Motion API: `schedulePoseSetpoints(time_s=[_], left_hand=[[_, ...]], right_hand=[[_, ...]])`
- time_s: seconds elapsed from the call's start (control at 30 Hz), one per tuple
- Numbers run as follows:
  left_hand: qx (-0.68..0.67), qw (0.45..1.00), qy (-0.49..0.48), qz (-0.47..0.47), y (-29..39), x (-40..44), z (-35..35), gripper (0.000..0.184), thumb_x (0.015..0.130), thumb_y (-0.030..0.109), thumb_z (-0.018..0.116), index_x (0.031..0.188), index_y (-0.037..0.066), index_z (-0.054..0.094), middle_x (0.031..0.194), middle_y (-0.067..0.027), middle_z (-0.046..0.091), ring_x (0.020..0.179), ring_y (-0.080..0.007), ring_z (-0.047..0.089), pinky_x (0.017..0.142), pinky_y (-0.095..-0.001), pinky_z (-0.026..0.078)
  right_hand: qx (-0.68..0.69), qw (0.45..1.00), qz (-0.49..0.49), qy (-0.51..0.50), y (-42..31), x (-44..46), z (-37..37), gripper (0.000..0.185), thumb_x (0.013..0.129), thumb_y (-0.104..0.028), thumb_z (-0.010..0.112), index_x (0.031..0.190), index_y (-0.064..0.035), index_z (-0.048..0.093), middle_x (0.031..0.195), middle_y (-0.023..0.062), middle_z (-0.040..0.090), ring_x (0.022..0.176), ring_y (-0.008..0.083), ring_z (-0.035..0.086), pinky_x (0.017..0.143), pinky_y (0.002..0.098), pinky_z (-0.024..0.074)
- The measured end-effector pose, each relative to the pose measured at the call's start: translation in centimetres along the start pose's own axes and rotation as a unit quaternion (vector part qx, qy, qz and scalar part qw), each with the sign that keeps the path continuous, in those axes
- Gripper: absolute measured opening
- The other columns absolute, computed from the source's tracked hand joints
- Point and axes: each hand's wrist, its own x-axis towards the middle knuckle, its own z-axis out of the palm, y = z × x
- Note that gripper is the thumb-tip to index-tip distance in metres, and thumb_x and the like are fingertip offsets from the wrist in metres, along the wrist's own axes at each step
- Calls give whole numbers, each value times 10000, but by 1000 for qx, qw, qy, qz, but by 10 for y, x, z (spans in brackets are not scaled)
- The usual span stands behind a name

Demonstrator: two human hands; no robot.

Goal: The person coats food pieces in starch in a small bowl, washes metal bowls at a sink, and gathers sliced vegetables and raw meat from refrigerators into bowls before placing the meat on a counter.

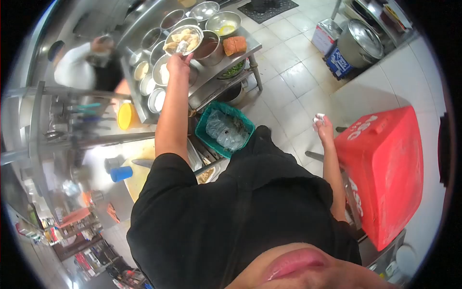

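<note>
My left hand (179, 65) reaches forward over the steel table to a metal bowl (195, 39) of pale, chunky food pieces. Its fingers, whitish at the tips, lie at the bowl's near edge, with the thumb out to the right; what they grip is too unclear to name. A bowl of white powder (164, 73) stands just below that wrist. Out to the right, above the tiled floor, my right hand (323, 127) hangs with loosely bent, partly spread fingers coated in white. No held object shows there. A red box (380, 168) is nearest to it.
Several bowls and a deep pot (210, 50) crowd the steel table (199, 89), beside an orange-brown block (235, 46). A green crate (204, 130) with plastic bags stands by my feet. A blurred person (74, 67) is at left. A large lidded pot (356, 45) stands far right.
</note>
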Motion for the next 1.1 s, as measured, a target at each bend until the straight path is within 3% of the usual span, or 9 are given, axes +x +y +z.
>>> schedulePoseSetpoints(time_s=[0.17,0.27,0.37,0.67,0.8,0.93,1.03,1.07,1.1], left_hand=[[10,1000,0,25,12,44,7,270,866,-50,446,1132,-94,438,1070,-206,533,887,-318,608,703,-422,620],[16,1000,-4,16,24,75,9,287,894,-31,434,1173,-99,431,1135,-221,534,961,-335,606,719,-398,614],[25,999,29,15,34,109,0,283,899,-35,433,1174,-102,437,1146,-225,529,967,-341,609,732,-401,613],[30,991,115,57,95,168,-22,285,865,-57,467,1146,-93,430,1071,-199,528,877,-306,613,753,-444,607],[-5,982,171,82,107,190,-39,255,820,-105,484,1072,-82,458,1031,-197,525,788,-315,598,765,-473,611],[47,967,223,113,101,205,-16,259,895,-34,450,1139,-118,430,1126,-235,534,965,-375,609,749,-468,613],[10,975,199,95,85,220,-1,246,902,-22,433,1136,-97,443,1075,-207,547,930,-353,610,725,-451,618],[33,968,237,79,80,214,20,233,913,-9,415,1129,-88,450,1092,-213,556,931,-339,614,724,-436,618],[49,967,237,75,76,217,24,229,918,0,410,1126,-86,452,1092,-213,559,928,-334,617,721,-429,619]], right_hand=[[-11,998,30,-54,-39,114,16,314,867,-69,549,1173,-3,576,1004,94,647,802,164,627,674,300,526],[-79,997,-1,6,-2,166,-3,330,858,-77,549,1181,-13,575,992,93,653,795,162,631,649,290,519],[-18,991,131,-5,-20,170,-34,346,870,-104,557,1204,-14,559,990,108,648,817,178,640,645,300,527],[5,970,241,36,-29,256,-70,304,889,-80,547,1184,-7,538,914,113,632,657,190,613,547,311,510],[1,975,220,-43,-48,325,-48,251,890,-97,548,1130,-24,545,896,100,628,669,176,604,552,304,505],[-33,979,184,-78,-68,417,-22,238,885,-66,531,1117,-21,563,890,92,630,678,163,597,547,304,501],[-32,979,157,-125,-84,485,-6,258,885,-43,521,1138,-22,568,909,98,642,735,178,627,579,300,515],[-80,976,149,-138,-97,506,1,307,888,-81,545,1186,-7,550,1010,103,640,881,197,655,615,297,530],[-57,980,122,-145,-109,523,13,303,897,-86,537,1189,-7,552,1020,101,642,893,196,656,627,290,526]])
